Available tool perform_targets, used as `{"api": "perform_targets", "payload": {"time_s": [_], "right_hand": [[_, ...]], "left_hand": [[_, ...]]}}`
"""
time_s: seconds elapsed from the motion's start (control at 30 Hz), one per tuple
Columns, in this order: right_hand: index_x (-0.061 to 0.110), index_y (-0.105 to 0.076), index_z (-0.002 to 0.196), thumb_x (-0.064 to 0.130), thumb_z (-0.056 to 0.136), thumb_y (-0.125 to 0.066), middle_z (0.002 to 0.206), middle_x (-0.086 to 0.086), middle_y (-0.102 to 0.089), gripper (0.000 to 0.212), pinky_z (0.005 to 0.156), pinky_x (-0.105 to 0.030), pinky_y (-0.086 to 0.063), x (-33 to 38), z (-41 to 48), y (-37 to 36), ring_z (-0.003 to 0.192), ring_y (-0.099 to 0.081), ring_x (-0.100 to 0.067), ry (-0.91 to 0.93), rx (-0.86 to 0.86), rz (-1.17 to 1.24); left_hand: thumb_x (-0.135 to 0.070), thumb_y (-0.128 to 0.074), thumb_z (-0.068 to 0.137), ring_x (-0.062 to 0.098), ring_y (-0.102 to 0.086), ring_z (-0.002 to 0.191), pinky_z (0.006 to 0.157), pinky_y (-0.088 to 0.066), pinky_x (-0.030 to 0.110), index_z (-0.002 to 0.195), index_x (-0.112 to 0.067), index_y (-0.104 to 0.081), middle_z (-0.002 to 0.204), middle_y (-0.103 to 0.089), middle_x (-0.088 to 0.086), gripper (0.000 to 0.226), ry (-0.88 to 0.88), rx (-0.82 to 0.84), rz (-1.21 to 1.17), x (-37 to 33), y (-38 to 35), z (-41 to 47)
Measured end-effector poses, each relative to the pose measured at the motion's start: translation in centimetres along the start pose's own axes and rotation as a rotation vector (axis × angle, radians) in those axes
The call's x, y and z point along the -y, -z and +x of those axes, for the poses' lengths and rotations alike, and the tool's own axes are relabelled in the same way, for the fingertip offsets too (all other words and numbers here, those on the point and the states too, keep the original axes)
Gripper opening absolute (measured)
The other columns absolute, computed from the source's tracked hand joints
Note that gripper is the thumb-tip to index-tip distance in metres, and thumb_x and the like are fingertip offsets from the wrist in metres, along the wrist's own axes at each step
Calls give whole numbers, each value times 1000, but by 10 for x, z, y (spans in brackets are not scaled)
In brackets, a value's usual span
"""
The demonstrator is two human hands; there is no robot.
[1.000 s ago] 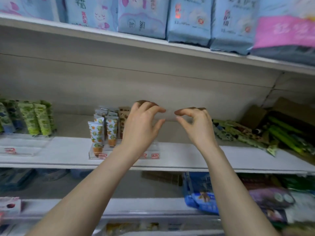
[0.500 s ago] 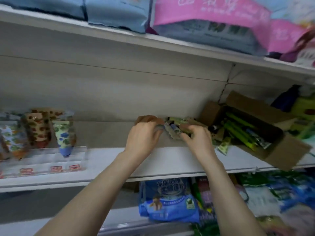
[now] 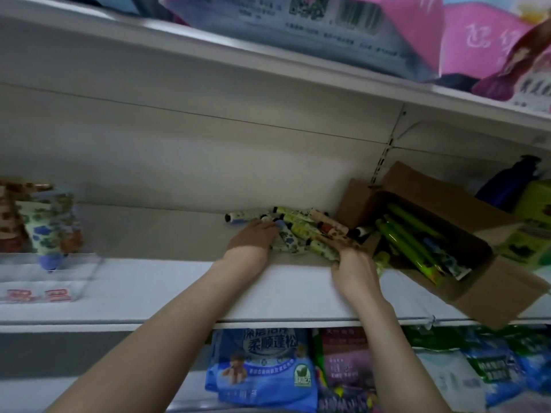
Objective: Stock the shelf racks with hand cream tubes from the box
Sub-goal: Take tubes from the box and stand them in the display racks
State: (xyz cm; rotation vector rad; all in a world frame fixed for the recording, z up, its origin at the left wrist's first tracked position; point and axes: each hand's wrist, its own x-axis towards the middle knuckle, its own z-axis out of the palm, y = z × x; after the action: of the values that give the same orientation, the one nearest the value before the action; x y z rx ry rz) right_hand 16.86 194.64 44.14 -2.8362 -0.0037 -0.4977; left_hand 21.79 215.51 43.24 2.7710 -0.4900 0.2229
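Fingers (image 3: 269,226) of the left hand (image 3: 252,238) are bent and held together, knuckles up, with their tips on the left side of the pile of hand cream tubes (image 3: 301,228). They rest against a tube with a bluish cap, but I cannot tell whether they close round it. On the other side, the right hand (image 3: 356,271) has its fingers (image 3: 344,252) curled into the pile, gripping the flat crimped ends of the nearest tubes, thumb tucked at the left. The pile lies flat on the white shelf (image 3: 283,293), towards the back wall, with most caps pointing left. The tubes are patterned in green, blue and brown.

Just to the right of the pile, a cardboard box (image 3: 507,290) stands open and tipped, one corner hanging past the shelf's front edge. Inside it lie more tubes, mostly bright green tubes (image 3: 408,234), heaped lengthwise.

Well to the left on the same shelf is a clear rack (image 3: 74,281) with red labels on its front. It holds upright tubes (image 3: 47,231), blurred.

Behind the box are a dark blue bottle (image 3: 507,183) and a green carton (image 3: 533,234). On the upper shelf (image 3: 208,43) sit pink packs (image 3: 298,22). Below, a blue bag (image 3: 262,371) and a purple bag (image 3: 346,362) stand side by side.
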Motion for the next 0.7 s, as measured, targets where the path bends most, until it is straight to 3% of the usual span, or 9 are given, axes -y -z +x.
{"api": "perform_targets", "payload": {"time_s": [0.13,0.27,0.37,0.47,0.57,0.67,0.7], "right_hand": [[22,-54,135,3,87,-51,116,-13,-67,52,87,-35,-50,-4,4,-3,108,-58,-32,-4,-25,25],[20,-56,133,21,95,-53,115,-15,-67,38,82,-36,-50,-1,6,-4,105,-60,-34,-21,-30,133],[22,-63,120,25,93,-60,112,-13,-68,27,79,-33,-49,5,6,0,102,-60,-33,-59,-50,288],[21,-68,102,23,85,-72,108,-6,-69,18,73,-24,-42,7,6,2,99,-60,-24,-102,-99,475],[22,-71,100,30,78,-79,99,-3,-71,25,69,-23,-44,12,8,4,87,-61,-17,-151,-147,586],[16,-69,117,38,71,-84,97,2,-67,53,79,-25,-49,22,13,5,88,-59,-14,-251,-128,754],[18,-71,112,41,69,-84,96,6,-68,51,81,-28,-52,27,16,4,86,-62,-13,-256,-121,834]], "left_hand": [[-8,-33,100,21,-17,146,115,-17,27,149,-23,-30,158,-22,-3,51,4,-34,63,4,-5,0],[-16,-40,99,26,-29,137,105,-33,34,139,-21,-48,145,-38,7,41,7,-133,109,3,-2,-5],[-24,-46,97,32,-42,124,91,-40,36,124,-17,-61,129,-49,13,32,2,-226,78,8,-7,-9],[-29,-50,97,32,-48,119,92,-39,34,121,-17,-62,126,-55,11,30,27,-252,15,12,-7,-11],[-34,-52,97,29,-56,109,86,-42,32,125,-19,-61,121,-62,7,33,121,-353,-231,9,4,-17],[-25,-57,95,17,-62,83,69,-43,21,113,-20,-65,91,-67,-3,21,269,-465,-660,4,16,-20],[-23,-57,95,15,-59,74,63,-42,20,108,-19,-65,83,-65,-4,15,302,-473,-790,2,20,-21]]}}
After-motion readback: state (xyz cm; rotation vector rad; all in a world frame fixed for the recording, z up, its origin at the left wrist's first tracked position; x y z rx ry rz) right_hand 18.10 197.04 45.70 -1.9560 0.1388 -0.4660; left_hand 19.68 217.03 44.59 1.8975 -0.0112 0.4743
